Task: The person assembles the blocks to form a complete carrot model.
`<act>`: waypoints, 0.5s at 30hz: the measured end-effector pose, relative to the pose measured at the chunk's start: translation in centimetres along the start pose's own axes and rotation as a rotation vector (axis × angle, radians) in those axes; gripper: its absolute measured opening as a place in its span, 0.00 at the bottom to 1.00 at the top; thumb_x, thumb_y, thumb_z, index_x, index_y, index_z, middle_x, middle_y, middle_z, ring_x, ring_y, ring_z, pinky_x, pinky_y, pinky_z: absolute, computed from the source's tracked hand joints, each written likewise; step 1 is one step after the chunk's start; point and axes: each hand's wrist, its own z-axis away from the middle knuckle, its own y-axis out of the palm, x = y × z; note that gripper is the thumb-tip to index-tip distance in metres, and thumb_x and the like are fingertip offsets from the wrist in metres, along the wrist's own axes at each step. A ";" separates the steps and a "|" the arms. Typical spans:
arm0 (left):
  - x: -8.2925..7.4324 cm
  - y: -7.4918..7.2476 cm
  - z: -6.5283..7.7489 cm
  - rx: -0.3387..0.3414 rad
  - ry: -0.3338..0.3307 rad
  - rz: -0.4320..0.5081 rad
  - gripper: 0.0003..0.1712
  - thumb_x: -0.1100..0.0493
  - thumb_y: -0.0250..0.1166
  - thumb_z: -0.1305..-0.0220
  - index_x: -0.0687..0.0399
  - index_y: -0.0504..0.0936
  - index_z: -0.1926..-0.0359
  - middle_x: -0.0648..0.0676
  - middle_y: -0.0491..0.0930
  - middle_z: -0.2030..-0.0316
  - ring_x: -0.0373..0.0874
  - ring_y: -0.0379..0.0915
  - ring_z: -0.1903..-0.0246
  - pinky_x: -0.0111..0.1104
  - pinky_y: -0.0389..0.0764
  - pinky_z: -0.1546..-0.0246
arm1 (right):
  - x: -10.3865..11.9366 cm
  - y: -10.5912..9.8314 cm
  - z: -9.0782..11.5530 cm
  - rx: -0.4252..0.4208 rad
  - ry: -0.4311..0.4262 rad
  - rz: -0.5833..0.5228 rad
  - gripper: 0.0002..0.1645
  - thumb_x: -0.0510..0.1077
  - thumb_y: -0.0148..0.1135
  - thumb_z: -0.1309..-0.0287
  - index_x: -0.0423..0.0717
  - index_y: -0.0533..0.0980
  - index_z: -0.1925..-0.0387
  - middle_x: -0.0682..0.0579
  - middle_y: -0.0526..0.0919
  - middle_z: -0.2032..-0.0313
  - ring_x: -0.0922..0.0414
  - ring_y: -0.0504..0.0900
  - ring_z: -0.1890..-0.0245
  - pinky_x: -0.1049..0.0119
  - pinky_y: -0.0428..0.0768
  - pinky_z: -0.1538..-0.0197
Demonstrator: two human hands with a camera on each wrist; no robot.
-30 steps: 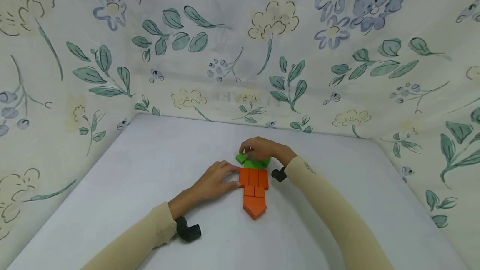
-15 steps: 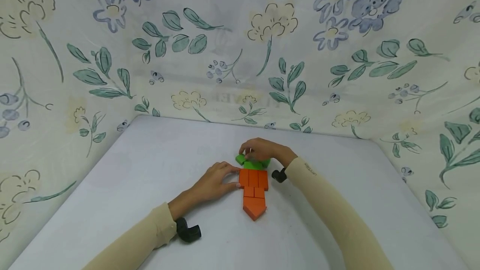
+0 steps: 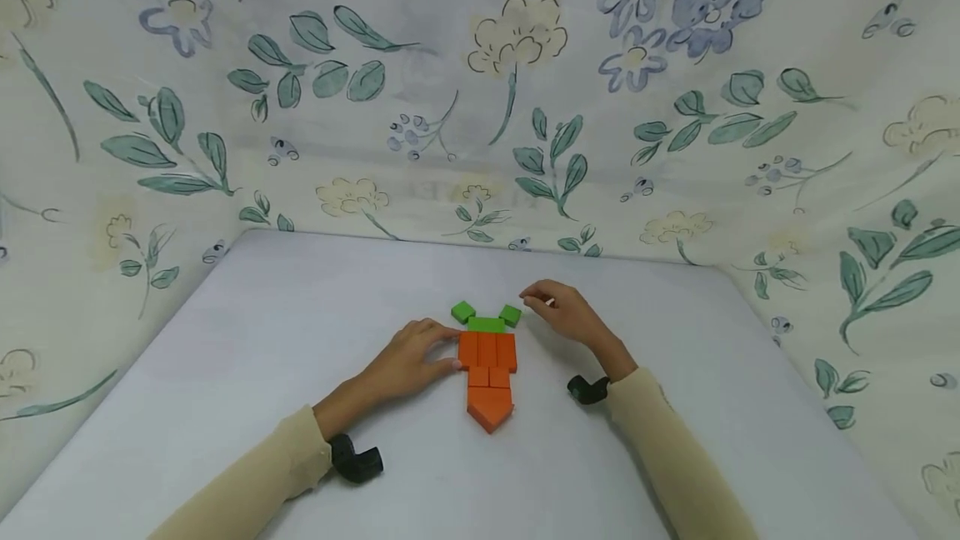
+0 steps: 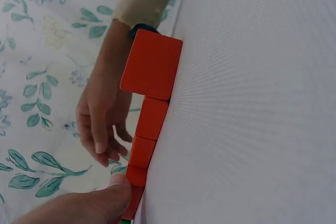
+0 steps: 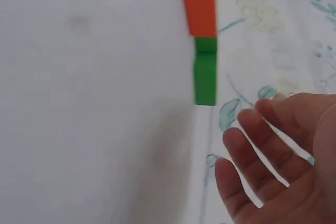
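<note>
Orange blocks (image 3: pixel 487 351) lie edge to edge on the table, with a pointed orange block (image 3: pixel 490 407) at the near end. A green block (image 3: pixel 486 324) lies along their far edge. Two small tilted green blocks sit off its ends, a left one (image 3: pixel 462 312) and a right one (image 3: pixel 510 316). My left hand (image 3: pixel 405 363) rests beside the orange blocks, its thumb and forefinger touching their left side. In the left wrist view the thumb (image 4: pixel 119 184) lies against an orange block. Right of the green blocks, my right hand (image 3: pixel 566 311) is raised, holding nothing, fingers loosely bent.
The white table (image 3: pixel 360 273) meets a flower-patterned cloth (image 3: pixel 450 107) at the back and sides. A black wrist camera (image 3: pixel 357 461) sits at the left cuff and another (image 3: pixel 588 390) at the right one.
My right hand has drawn back to the right, off the green blocks, and both small ones now show. My left hand stays at the orange blocks. The head view has shifted slightly.
</note>
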 end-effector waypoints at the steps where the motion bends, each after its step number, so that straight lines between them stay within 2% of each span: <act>1: 0.2 -0.1 0.1 -0.001 0.002 -0.001 0.27 0.43 0.69 0.37 0.39 0.78 0.38 0.46 0.78 0.45 0.49 0.69 0.39 0.52 0.72 0.39 | -0.2 0.3 0.2 0.014 0.018 -0.009 0.13 0.42 0.59 0.30 0.40 0.81 0.49 0.48 0.85 0.54 0.54 0.81 0.56 0.60 0.82 0.51; 7: 0.6 -0.2 0.2 0.011 0.005 0.023 0.28 0.43 0.69 0.37 0.40 0.78 0.37 0.47 0.77 0.44 0.50 0.68 0.38 0.53 0.71 0.37 | -0.5 1.7 0.2 0.117 0.092 -0.029 0.19 0.41 0.63 0.33 0.41 0.77 0.43 0.45 0.81 0.50 0.51 0.81 0.52 0.56 0.81 0.46; 15: 0.1 0.0 -0.1 0.023 0.000 -0.013 0.28 0.43 0.69 0.37 0.39 0.77 0.37 0.48 0.77 0.44 0.49 0.69 0.39 0.51 0.73 0.39 | -0.7 2.2 0.4 0.080 0.131 -0.005 0.19 0.43 0.66 0.36 0.44 0.78 0.45 0.49 0.81 0.52 0.54 0.80 0.54 0.58 0.81 0.48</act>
